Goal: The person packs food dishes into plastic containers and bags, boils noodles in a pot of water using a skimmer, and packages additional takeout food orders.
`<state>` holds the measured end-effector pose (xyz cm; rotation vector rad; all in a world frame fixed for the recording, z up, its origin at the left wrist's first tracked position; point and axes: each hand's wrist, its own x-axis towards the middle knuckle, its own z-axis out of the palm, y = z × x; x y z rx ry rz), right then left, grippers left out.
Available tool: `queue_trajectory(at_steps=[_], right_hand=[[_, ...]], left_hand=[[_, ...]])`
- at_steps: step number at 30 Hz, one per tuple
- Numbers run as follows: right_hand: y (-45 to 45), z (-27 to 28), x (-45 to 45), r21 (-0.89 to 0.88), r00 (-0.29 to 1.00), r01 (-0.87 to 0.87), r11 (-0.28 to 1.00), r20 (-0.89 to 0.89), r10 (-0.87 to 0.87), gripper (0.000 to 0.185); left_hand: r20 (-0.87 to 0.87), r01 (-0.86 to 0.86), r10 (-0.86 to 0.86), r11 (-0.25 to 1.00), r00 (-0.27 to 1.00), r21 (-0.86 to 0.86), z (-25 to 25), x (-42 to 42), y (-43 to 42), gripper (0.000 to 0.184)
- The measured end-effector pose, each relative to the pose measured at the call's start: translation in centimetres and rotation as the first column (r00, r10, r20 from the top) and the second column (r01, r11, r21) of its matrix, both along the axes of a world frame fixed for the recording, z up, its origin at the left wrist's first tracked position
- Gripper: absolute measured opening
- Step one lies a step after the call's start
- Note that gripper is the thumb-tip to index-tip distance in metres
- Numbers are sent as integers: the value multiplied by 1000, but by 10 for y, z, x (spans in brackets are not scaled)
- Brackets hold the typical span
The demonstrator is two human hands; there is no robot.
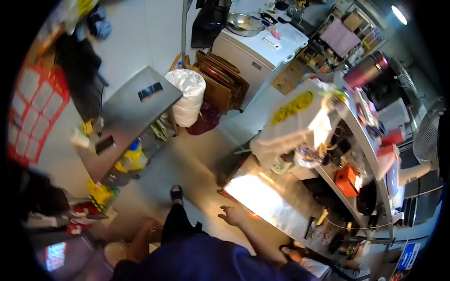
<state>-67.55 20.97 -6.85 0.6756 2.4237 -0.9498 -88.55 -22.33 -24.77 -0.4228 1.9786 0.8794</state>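
My right hand (230,215) is held out over the floor, fingers apart and holding nothing. It is nearest to the edge of a shiny metal-topped bench (258,192), with a gap between them. Low at the left, beside my leg, my left hand (151,225) is small and blurred, and its fingers cannot be made out. My sandalled foot (176,193) is on the floor ahead. A dark table (136,100) at the left bears a phone (104,144) and a dark flat item (150,92).
A white sack (187,96) and folded cardboard (218,79) stand beside a white chest (253,61) bearing a metal bowl (243,24). Cluttered shelves (370,154) hold an orange box (347,181). At the lower right, another person's leg (294,255) shows near the bench.
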Motion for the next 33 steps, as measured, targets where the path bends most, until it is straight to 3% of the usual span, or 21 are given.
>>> queue_trajectory(at_steps=[1, 3, 5, 6, 7, 9, 11, 12, 14, 16, 17, 19, 21, 23, 25, 27, 29, 31, 33], right_hand=[[13, -12, -45, -93, 1000, -12, 996, 1, 12, 53], [45, -10, -118, -113, 996, -67, 991, -68, 60, 53], [90, -50, -198, -171, 995, -24, 985, -95, 8, 51], [112, -65, -232, -98, 996, 12, 995, -92, -21, 47], [129, -82, -259, -96, 993, 58, 994, -102, -67, 47], [177, -106, -310, 34, 939, 344, 938, -23, -343, 44], [231, -106, -354, 125, 961, 246, 961, 99, -259, 39], [258, -105, -375, 80, 938, 335, 939, 64, -340, 39], [310, -112, -399, 22, 901, 432, 902, 38, -432, 38], [387, -103, -426, 96, 961, 266, 959, 48, -272, 39], [436, -93, -433, 115, 953, 298, 948, 15, -301, 39], [503, -62, -430, 139, 849, 527, 838, -59, -525, 37], [577, -61, -428, 101, 637, 770, 630, -53, -769, 34], [647, -17, -418, 136, 486, 870, 473, -82, -870, 33], [716, 26, -398, 149, 338, 938, 313, -190, -922, 36], [784, 46, -376, 121, 141, 986, 118, -199, -970, 37], [859, 55, -351, 109, 25, 994, -3, -252, -967, 36], [928, 37, -321, 112, -74, 987, -111, -294, -953, 34], [1052, 2, -287, -29, -354, 935, -353, -141, -925, 35]], left_hand=[[17, 13, -15, 997, 1000, 80, 14, -50, 5, 12], [25, 80, -89, 961, 996, 265, 44, -147, 45, 10], [-78, 4, 12, 979, 997, 203, 88, -209, 114, 15], [-97, 51, -32, 977, 995, 205, 100, -245, 144, 15], [-166, 165, -128, 958, 978, 236, 107, -272, 172, 18], [-256, 340, -272, 899, 927, 274, 106, -324, 244, 22], [-409, 490, -343, 803, 846, 339, 114, -364, 322, 28], [-433, 528, -371, 781, 822, 334, 127, -383, 369, 28], [-398, 524, -351, 673, 847, 522, 154, -389, 461, 29], [-371, 532, -381, 613, 847, 584, 153, -397, 529, 30], [-347, 531, -409, 551, 844, 643, 154, -411, 580, 30], [-372, 575, -440, 581, 817, 576, 143, -428, 658, 30], [-267, 505, -439, 623, 858, 598, 178, -420, 742, 29], [-253, 586, -612, 435, 749, 684, 210, -413, 826, 28], [-550, 861, -714, 147, 432, 486, 248, -400, 914, 29], [-369, 751, -784, 181, 500, 635, 212, -377, 1019, 29], [-422, 821, -817, 103, 392, 562, 228, -330, 1124, 31], [-357, 794, -866, 72, 350, 604, 263, -281, 1219, 33], [-431, 819, -863, -35, 265, 573, 241, -266, 1333, 35]])
